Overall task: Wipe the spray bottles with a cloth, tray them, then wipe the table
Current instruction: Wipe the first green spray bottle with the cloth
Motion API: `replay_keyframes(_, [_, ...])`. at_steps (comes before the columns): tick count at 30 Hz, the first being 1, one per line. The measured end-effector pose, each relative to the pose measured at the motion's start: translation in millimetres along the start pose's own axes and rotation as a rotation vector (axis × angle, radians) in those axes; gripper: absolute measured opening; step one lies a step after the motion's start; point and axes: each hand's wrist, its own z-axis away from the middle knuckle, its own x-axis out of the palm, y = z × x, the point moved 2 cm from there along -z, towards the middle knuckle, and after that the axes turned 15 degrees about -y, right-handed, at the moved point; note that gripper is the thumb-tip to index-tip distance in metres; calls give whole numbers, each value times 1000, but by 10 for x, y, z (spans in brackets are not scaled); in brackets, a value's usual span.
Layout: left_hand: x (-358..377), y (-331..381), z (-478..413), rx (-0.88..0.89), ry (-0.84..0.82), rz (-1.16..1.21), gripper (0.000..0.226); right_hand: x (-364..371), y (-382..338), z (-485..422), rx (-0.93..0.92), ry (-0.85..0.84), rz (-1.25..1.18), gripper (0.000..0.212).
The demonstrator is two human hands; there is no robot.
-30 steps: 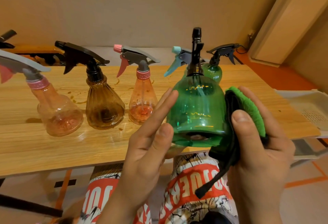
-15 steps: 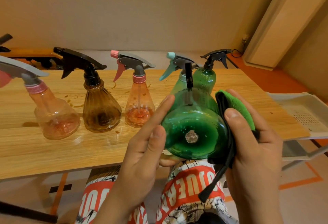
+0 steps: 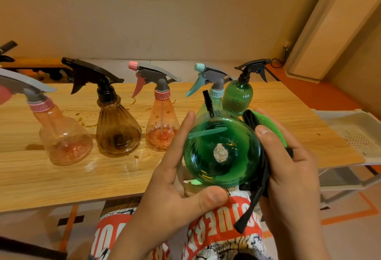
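A round green spray bottle (image 3: 220,152) is tipped so its base faces me, held off the table over my lap. My left hand (image 3: 175,187) holds it from the left, fingers along its side and thumb under its lower rim. My right hand (image 3: 288,173) grips a green cloth with black backing (image 3: 274,127) and presses it against the bottle's right side; a black strap hangs down from the cloth. The bottle's black trigger head is mostly hidden behind its body.
On the wooden table (image 3: 103,177) stand a pink bottle (image 3: 61,134), a brown bottle (image 3: 117,127), a small pink bottle (image 3: 162,123), a pale teal bottle (image 3: 212,94) and a small green bottle (image 3: 239,96). Brown stains spot the tabletop. A white perforated tray (image 3: 354,132) sits at the right.
The green bottle has tilted from nearly upright until its base faces me, and it has dropped lower toward my lap. Both hands kept their hold on it.
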Motion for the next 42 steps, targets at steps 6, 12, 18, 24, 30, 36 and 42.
replay_keyframes(6, [12,-77,13,-22,39,-35,111,-20,1,20,12,-7,-27,34])
replay_keyframes(12, [101,-33,-13,-15,27,-5,106,-92,-25,80,9,26,-19,37])
replay_keyframes(18, [131,-3,-8,-16,29,-57,110,-122,-49,112,-8,22,-2,34])
replay_keyframes(24, [114,12,3,3,36,-205,122,-116,-59,162,11,8,5,34])
replay_keyframes(30, [134,72,-4,60,54,-191,117,-132,-149,214,-73,-57,86,36])
replay_keyframes(36, [75,46,10,6,54,-171,113,-211,-219,216,-246,-117,400,43])
replay_keyframes(42, [81,38,16,-1,31,-98,105,-282,-274,139,-405,-276,581,37])
